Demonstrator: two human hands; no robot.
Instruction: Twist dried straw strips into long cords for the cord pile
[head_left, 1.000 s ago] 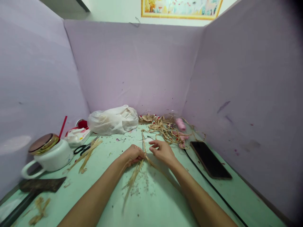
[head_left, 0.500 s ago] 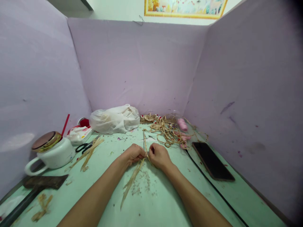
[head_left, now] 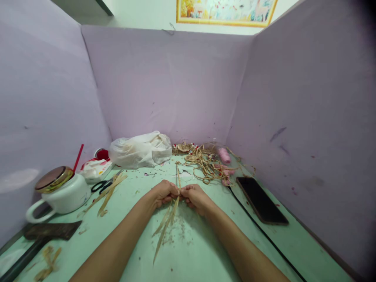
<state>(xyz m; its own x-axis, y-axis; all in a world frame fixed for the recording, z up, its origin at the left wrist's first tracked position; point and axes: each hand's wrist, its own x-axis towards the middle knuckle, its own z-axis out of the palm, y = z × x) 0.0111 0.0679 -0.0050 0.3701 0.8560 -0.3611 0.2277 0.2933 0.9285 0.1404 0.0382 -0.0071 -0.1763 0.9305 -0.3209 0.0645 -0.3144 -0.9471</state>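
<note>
- Pale green table (head_left: 190, 262), its near edge out of view below us. Toward the near left corner lie a dark-headed tool (head_left: 53, 231) and curled fibre scraps (head_left: 48, 264).
- Loose fibre tails (head_left: 164, 233) hang from our grip toward the near edge, splayed, ends not joined.
- Left hand (head_left: 165, 194): thumb and fingers closed, pinching the straw-coloured cord (head_left: 178, 176) where its tight length meets the tails.
- Right hand (head_left: 196, 196): thumb and forefinger tips pressed together at that same spot, touching or nearly touching our left fingertips. Whether a separate strip lies inside the curled fingers, we cannot tell.
- Changed: a second ago our right fingers stood spread, apart from the cord; now they pinch at the join. We judge this means both hands are working the fibres at one point, with the cord between them.
- Cord position: mid-table, running from our fingertips straight toward the far edge.
- Along the right edge, a phone (head_left: 261, 199); beside it, a black cable (head_left: 258, 227).
- Near the left edge, a white mug (head_left: 69, 196); farther in, scissors (head_left: 101, 186).
- Far edge: a plastic bag (head_left: 141, 150), tangled finished-looking cords (head_left: 205, 162), a pink spool (head_left: 224, 156).
</note>
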